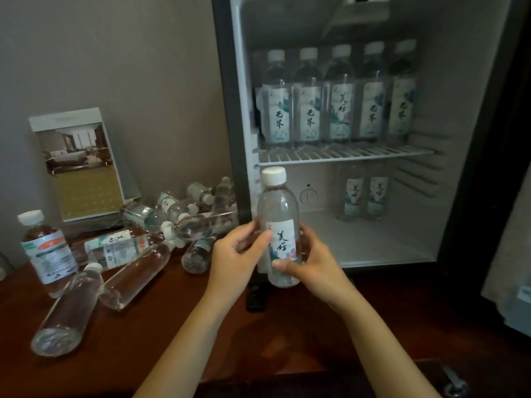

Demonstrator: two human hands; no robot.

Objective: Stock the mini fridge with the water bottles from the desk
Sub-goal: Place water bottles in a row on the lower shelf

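A clear water bottle [278,214] with a white cap and a printed label stands upright in front of the open mini fridge [459,196]. My left hand [238,254] grips it from the left and my right hand [311,262] grips it from the right, low on the label. Several bottles [339,99] stand in a row on the fridge's wire shelf [344,153]. Two more bottles [365,193] stand at the back of the bottom compartment. A heap of bottles [172,216] lies on the dark wooden desk [161,326] to the left.
An upright bottle with a red and white label [47,248] stands at the desk's left edge. A brochure card [80,165] leans against the wall behind the heap. The fridge door's edge [511,254] shows at the far right. A small dark object [255,297] lies below the fridge's frame.
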